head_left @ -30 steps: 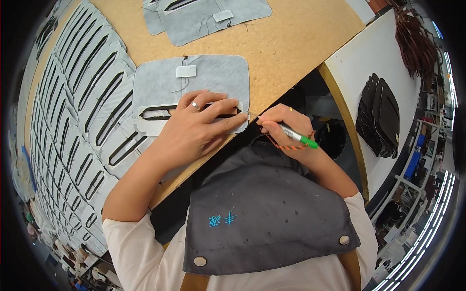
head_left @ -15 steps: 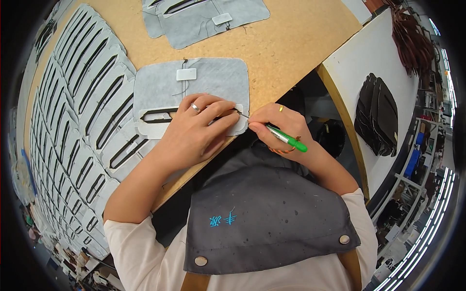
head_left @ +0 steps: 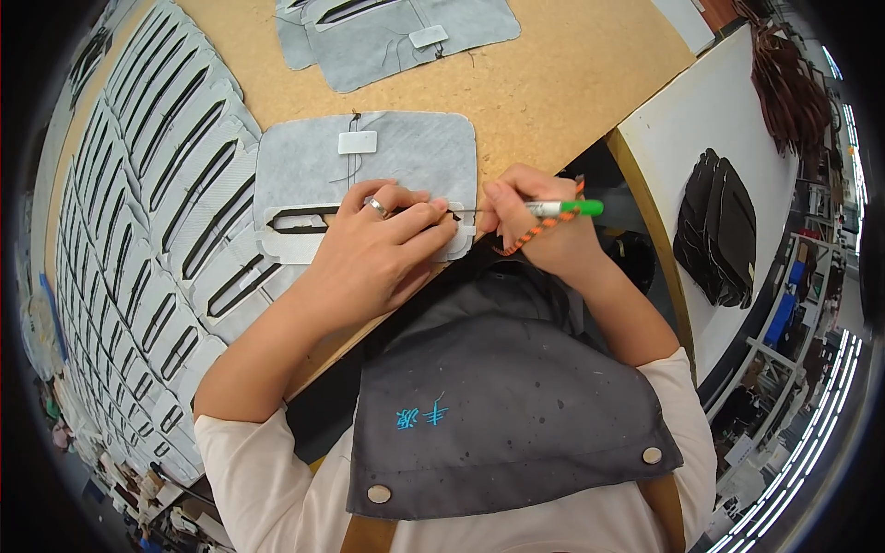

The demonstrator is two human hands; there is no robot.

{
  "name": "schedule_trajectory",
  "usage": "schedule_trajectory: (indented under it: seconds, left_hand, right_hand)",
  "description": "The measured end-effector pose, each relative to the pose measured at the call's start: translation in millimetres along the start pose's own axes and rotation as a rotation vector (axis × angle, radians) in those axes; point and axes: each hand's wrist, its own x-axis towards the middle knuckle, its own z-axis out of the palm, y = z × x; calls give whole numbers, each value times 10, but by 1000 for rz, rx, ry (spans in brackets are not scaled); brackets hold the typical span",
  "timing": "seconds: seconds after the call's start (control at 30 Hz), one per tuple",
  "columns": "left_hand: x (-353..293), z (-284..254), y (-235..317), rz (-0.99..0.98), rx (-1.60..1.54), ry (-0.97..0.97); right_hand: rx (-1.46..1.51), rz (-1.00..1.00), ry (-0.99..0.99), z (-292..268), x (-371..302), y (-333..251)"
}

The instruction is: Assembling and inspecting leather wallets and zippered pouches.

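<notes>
A grey fabric panel (head_left: pixel 415 147) with rounded corners lies at the table's edge. It has a black-edged slot (head_left: pixel 300 219) on a white strip, and a small white tag (head_left: pixel 358 142) with loose threads. My left hand (head_left: pixel 378 235) lies over the right half of the slot, its bent fingers holding the panel down. In my closed right hand (head_left: pixel 544 221) is a thin-shafted hand tool (head_left: pixel 579 208) with a green and clear handle, held nearly level. Its shaft reaches toward the slot's right end, by my left fingertips; the tip's exact contact is unclear. An orange-black cord (head_left: pixel 535 230) crosses my right hand.
Overlapping rows of slotted white pieces (head_left: pixel 184 166) cover the left side. More grey panels (head_left: pixel 396 46) lie at the far side of the wooden table (head_left: pixel 572 101). On a white table (head_left: pixel 701 111) at right are dark stacked pieces (head_left: pixel 717 230) and brown strips (head_left: pixel 786 88).
My right hand has turned and risen slightly, swinging the tool from a slant to nearly level. My left hand stays on the panel, its fingers shifted slightly.
</notes>
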Motion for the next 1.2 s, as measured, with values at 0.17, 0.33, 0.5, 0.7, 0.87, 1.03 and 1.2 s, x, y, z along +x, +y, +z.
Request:
schedule_trajectory:
  seconds: [0.17,0.33,0.5,0.7,0.87,1.03,1.2]
  left_hand:
    - [-7,-20,-9,-75,-14,-13]
    - [-33,-63,22,-166,144,15]
    - [-32,-149,-40,-327,-106,157]
    - [-113,-333,-230,-368,-236,390]
    - [-216,-386,-275,-409,-332,483]
    - [-34,-287,-223,-399,-333,374]
    - [166,-306,-175,-354,-266,280]
  right_hand:
    - [93,-208,117,-127,-66,147]
    - [-641,-779,44,115,-217,363]
    - [-808,-931,145,109,-187,498]
    - [-717,-1025,300,-320,-289,276]
    - [-619,-954,945,-1118,-691,-220]
    - [-394,-450,1506,-2103,-1447,-310]
    - [-384,-226,1376,-2956,-2005,371]
